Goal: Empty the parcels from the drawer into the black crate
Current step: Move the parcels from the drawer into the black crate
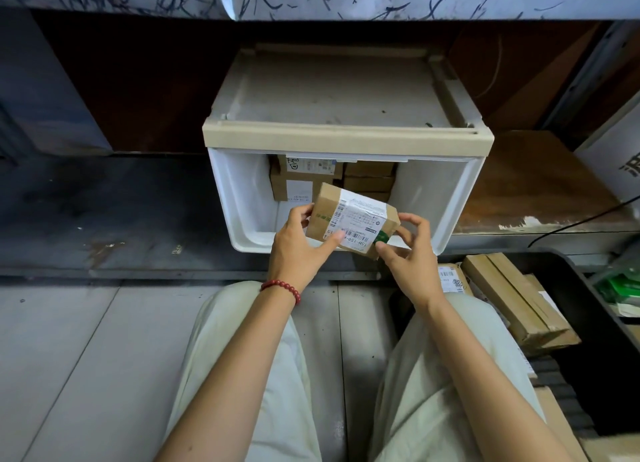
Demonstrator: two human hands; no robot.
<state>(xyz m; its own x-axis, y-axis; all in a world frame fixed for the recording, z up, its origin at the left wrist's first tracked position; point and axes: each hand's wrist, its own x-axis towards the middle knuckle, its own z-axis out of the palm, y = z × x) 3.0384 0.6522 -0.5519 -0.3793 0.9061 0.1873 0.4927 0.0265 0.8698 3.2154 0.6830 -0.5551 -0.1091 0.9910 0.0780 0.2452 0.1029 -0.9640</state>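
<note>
Emptying under way: a small brown cardboard parcel (351, 224), its white shipping label turned up, is held between both grips, over the front of the pulled-out white plastic drawer (239, 198). The left grip (301, 250) is closed on the parcel's left end, with the thumb laid along its near edge. The right grip (412, 254) pinches the right-hand corner, beside a green sticker. The two-sided hold is judged to be there to steady the parcel and keep the label readable while it is carried out.

Just beyond the grips, more brown cardboard parcels (301, 181) are stacked against the back of the drawer, so the job is judged to be part done. The black plastic crate (588, 288) is set low to the right of the right grip, within an easy swing of it, and brown boxes (519, 299) are already laid inside. A red bead bracelet (282, 288) is worn on the wrist behind the left grip. The next step is judged to be a carry rightward and down into the crate, for which the right grip alone may be enough.
</note>
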